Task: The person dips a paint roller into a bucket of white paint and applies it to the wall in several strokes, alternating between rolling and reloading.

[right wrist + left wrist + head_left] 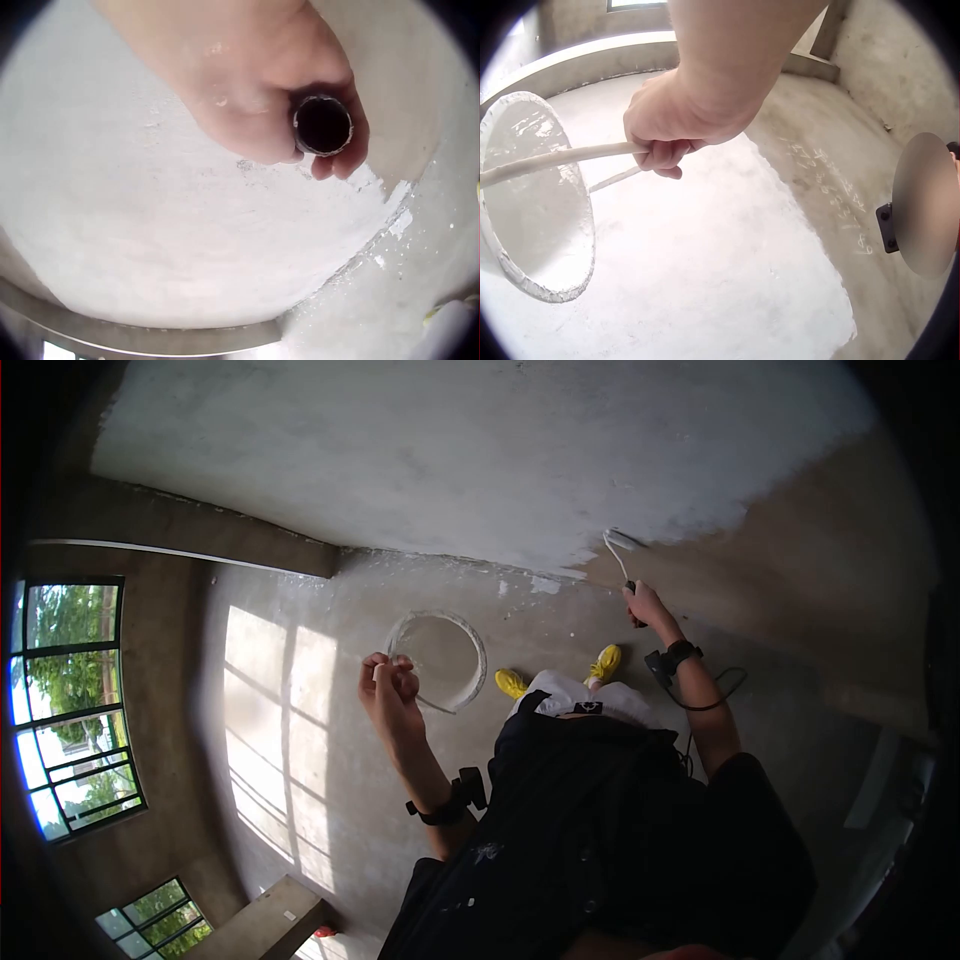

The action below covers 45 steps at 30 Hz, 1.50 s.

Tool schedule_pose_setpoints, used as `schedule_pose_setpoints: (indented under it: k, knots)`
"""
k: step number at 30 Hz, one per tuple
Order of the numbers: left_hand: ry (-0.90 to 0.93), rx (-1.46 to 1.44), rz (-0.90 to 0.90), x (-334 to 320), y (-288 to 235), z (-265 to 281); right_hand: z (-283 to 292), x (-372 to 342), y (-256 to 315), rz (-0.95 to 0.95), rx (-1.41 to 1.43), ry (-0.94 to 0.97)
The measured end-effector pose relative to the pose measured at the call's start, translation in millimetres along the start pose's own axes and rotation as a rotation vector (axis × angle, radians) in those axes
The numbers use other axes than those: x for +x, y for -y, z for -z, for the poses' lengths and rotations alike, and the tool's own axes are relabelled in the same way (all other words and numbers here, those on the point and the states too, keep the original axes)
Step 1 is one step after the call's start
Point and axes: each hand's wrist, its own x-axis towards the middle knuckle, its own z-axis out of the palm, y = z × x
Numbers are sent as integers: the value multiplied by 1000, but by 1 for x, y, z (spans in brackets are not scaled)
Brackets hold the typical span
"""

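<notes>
Even pressure, clean join

In the head view, the roller [622,540] sits between 1 and 2 o'clock from the centre, where the white coat [450,460] meets the bare wall [820,530]. The right hand [650,603] is wrapped round its dark grip [323,126], with the roller at 11 o'clock from it. The left hand [390,690] has its fingers curled round the bail [562,156] of the bucket [480,650], whose mouth lies at about 2 o'clock from that hand. How much the bucket holds I cannot tell, nor how firmly the roller presses.

The step looks like carrying the coat sideways along the foot of the wall. To do it well, start each stroke on the white, at about 10 o'clock from the roller, and run out towards 3 o'clock over the bare part, easing off at the end so that no ridge forms. Close to the floor [370,590], short strokes and a lightly loaded roller should limit drips; white splashes [545,585] mark the floor at 8 o'clock from the roller. Carry the bucket level and near, for quick reloading, and mind the cord [740,685] looping between 4 and 5 o'clock from the right hand.
</notes>
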Motion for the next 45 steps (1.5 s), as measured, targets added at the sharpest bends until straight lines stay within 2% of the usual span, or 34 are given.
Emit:
schedule_pose_setpoints:
  k: [3,5,7,8,10,14,18,20,23,26,30,33,35,39,41,45]
  knots:
    - [-18,4,-8,0,1,3,4,-2,-45,397,-920,-225]
    - [-23,-8,-1,0,2,4,17,-28,-18,388,-958,-202]
    - [-26,-4,2,-1,3,3,25,-37,-14,411,-1185,-189]
    - [-28,1,2,-2,4,3,30,-39,-14,410,-1186,-190]
    - [-27,-11,4,-1,6,6,45,-41,-16,575,-1426,-271]
    - [-39,-12,8,3,9,9,79,-32,5,725,-1618,-310]
    - [-21,-25,-10,3,10,15,113,-9,8,728,-1613,-357]
    - [-33,-39,-17,-1,10,13,118,0,5,763,-1720,-356]
    - [-10,-47,-9,-1,11,18,121,5,3,786,-1699,-271]
    - [-10,-49,-10,0,10,20,119,3,13,696,-1658,-356]
    - [-20,-54,-1,0,10,18,122,-2,21,752,-1672,-287]
    - [-5,-34,8,4,11,21,119,0,22,692,-1598,-320]
    - [-11,-35,5,4,11,19,116,4,22,679,-1584,-211]
    - [-19,-38,11,2,12,22,117,2,23,650,-1494,-288]
    - [-17,-37,4,0,11,22,118,2,26,682,-1506,-210]
    - [-5,-43,4,1,13,25,116,4,17,645,-1457,-328]
